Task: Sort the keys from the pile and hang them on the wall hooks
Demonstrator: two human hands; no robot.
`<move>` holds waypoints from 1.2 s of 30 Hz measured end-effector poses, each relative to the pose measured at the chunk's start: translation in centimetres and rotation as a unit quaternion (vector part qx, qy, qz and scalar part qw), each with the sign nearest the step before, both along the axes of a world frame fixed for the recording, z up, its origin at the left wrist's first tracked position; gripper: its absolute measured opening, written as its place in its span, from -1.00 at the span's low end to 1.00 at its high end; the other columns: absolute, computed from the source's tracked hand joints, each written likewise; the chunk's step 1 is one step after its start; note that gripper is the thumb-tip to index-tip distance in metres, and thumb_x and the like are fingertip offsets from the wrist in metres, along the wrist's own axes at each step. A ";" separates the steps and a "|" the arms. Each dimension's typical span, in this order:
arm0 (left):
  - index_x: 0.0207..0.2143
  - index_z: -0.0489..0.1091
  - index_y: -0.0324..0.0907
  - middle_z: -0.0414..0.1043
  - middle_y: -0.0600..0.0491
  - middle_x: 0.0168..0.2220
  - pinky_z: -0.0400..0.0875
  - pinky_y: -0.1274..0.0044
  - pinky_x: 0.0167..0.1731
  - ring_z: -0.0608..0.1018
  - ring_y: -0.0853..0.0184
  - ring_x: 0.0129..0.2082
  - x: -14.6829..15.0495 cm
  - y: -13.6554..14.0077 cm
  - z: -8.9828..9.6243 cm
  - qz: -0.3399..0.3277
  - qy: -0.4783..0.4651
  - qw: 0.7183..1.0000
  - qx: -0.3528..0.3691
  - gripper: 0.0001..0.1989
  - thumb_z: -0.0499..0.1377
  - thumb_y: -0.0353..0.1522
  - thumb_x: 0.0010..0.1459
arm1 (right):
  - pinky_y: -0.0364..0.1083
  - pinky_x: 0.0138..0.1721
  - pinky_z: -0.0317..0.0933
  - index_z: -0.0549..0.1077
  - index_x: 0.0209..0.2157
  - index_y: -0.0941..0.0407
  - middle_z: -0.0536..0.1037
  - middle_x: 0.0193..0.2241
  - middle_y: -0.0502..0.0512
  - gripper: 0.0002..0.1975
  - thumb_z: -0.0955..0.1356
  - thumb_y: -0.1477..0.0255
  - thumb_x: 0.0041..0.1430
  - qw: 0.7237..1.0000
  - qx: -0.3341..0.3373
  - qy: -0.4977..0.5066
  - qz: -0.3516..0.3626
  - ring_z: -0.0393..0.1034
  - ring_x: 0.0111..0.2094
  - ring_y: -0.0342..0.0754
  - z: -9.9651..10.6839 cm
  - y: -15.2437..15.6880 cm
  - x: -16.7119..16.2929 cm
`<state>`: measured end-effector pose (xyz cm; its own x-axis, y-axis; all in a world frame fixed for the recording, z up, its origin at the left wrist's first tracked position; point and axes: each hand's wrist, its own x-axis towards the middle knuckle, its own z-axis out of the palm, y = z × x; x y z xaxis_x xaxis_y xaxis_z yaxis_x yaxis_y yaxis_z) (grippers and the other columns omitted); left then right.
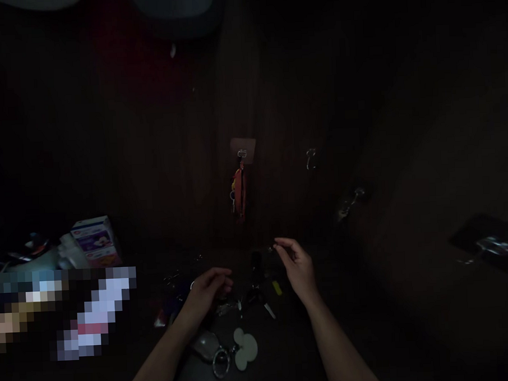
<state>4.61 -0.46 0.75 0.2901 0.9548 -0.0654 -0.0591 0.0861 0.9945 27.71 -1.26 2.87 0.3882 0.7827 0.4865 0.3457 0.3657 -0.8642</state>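
My right hand (298, 267) is closed in a pinch above the dark surface, its fingertips at a tiny shiny bit too small to name. My left hand (208, 291) hovers over the keys (228, 308), fingers loosely curled and apart, with nothing visible in them. Between and below the hands lie a black key with a metal blade (269, 310), a yellow tag (277, 288), a pale mouse-head-shaped keychain (246, 349) and a metal ring (221, 362). Beside my left wrist are a dark blue item and a red one (160, 317), both dim.
An orange-red strap with keys (239, 191) hangs from a hook on a plate (249, 148) ahead. More metal hooks (311, 159) are on the dark wall to the right, one holding something shiny (344, 210). A purple-and-white box (95, 240) stands at left near blurred-out items.
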 end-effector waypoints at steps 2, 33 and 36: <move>-0.28 0.43 -0.23 0.48 0.02 -0.42 0.37 0.54 -0.36 0.50 0.35 -0.42 0.1 0.0 -0.1 0.004 0.050 0.998 0.043 -0.68 0.11 -0.19 0.01 | -0.03 -0.21 0.27 0.47 -0.25 0.07 0.53 -0.29 0.09 -0.73 0.34 0.23 0.04 0.999 0.012 0.018 -0.028 0.42 -0.25 0.00 0.3 0.0 0.7; -0.29 0.42 -0.10 0.50 0.13 -0.41 0.33 0.57 -0.34 0.51 0.33 -0.38 0.1 -1.5 0.9 -0.091 0.228 0.955 0.167 -0.75 -0.03 -0.26 0.12 | -0.23 -0.65 0.25 0.29 -0.47 0.11 0.40 -0.61 -0.11 -0.77 0.39 0.34 -0.16 0.915 0.191 0.195 -0.298 0.48 -0.57 -0.10 7.4 5.1 12.8; -0.29 0.42 -0.10 0.50 0.13 -0.42 0.32 0.58 -0.36 0.51 0.33 -0.39 0.0 -1.5 1.0 -0.091 0.225 0.955 0.169 -0.75 -0.02 -0.25 0.12 | -0.23 -0.65 0.26 0.28 -0.46 0.11 0.39 -0.61 -0.11 -0.76 0.40 0.33 -0.15 0.914 0.188 0.198 -0.300 0.48 -0.57 -0.09 7.1 5.1 12.6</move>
